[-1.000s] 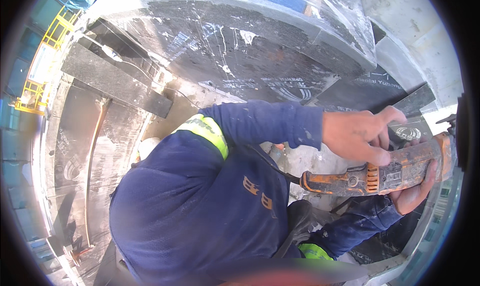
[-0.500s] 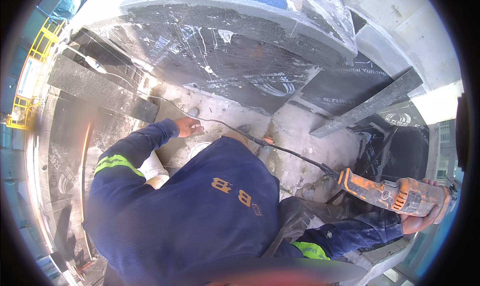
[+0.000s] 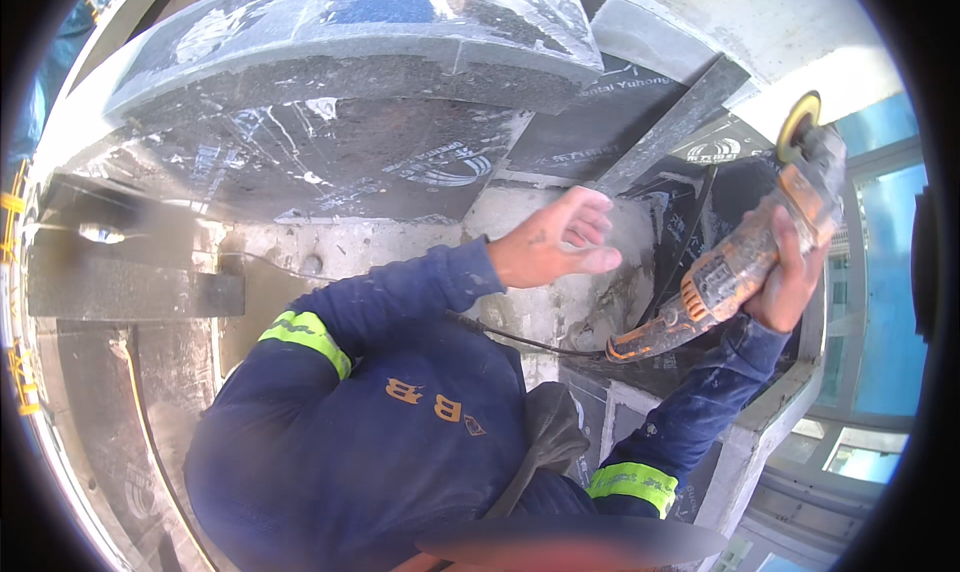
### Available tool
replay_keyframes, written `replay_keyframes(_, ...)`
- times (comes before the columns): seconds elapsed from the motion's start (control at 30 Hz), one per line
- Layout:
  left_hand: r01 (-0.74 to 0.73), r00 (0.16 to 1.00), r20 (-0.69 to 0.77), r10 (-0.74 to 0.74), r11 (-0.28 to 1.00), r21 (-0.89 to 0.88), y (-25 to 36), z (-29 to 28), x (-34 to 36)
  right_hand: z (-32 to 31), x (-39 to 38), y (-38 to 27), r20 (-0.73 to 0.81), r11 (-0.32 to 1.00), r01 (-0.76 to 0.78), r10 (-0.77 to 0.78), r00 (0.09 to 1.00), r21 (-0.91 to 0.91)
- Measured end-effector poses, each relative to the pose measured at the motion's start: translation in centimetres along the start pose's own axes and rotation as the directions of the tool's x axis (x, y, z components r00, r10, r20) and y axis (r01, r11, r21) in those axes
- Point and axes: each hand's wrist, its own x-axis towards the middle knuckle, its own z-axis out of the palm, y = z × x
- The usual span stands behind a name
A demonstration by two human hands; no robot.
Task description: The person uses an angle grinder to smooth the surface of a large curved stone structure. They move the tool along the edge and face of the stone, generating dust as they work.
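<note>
My right hand (image 3: 787, 275) is wrapped round the front of the body of an orange and grey angle grinder (image 3: 735, 272). The tool is held up at the right, its rear handle pointing down toward the left. A yellow-faced round disc (image 3: 798, 122) sits on its head, tilted upward. From the handle's end a dark power cord (image 3: 530, 342) runs left and passes behind my left forearm. In mid-air, left of the tool, is my left hand (image 3: 560, 240), its fingers partly bent and apart with nothing in them. It does not touch the grinder.
Ahead stands a curved ledge (image 3: 350, 67) with dark sheeting under it. One grey plank (image 3: 670, 122) leans at the right; another board (image 3: 130, 272) lies at the left. Pale, stained floor (image 3: 390, 247) shows between. A low wall edge (image 3: 770, 412) and glass panes (image 3: 890, 292) stand at the right.
My left hand has come up from low near the floor and moved right, toward the grinder. The grinder has swung head-up, so its disc now shows. The whole view has shifted.
</note>
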Motion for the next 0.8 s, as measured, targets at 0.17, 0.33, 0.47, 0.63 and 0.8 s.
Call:
replay_keyframes(0.17,0.135,0.948,0.303,0.099,0.736,-0.663,1.8,5.6,7.0,8.5,2.1,-0.8,0.248,0.952,0.01,0.069,0.966,-0.304)
replay_keyframes(0.33,0.218,0.956,0.28,0.083,0.432,-0.875,2.0,3.9,10.4,12.6,4.8,-0.3,0.368,0.847,0.12,0.094,0.925,-0.517)
replay_keyframes(0.47,0.325,0.936,0.351,0.041,0.287,-0.901,2.2,3.5,11.6,13.2,6.4,-0.5,0.275,0.75,-0.048,0.3,0.913,-0.66)
replay_keyframes(0.63,0.334,0.943,0.324,-0.079,0.205,-0.92,3.2,3.7,10.6,13.5,5.7,-0.7,0.245,0.722,-0.114,0.373,0.895,-0.683)
replay_keyframes(0.8,0.379,0.92,0.348,-0.183,0.179,-0.908,3.8,2.8,10.1,14.3,5.2,-0.3,0.262,0.704,-0.049,0.327,0.908,-0.708)
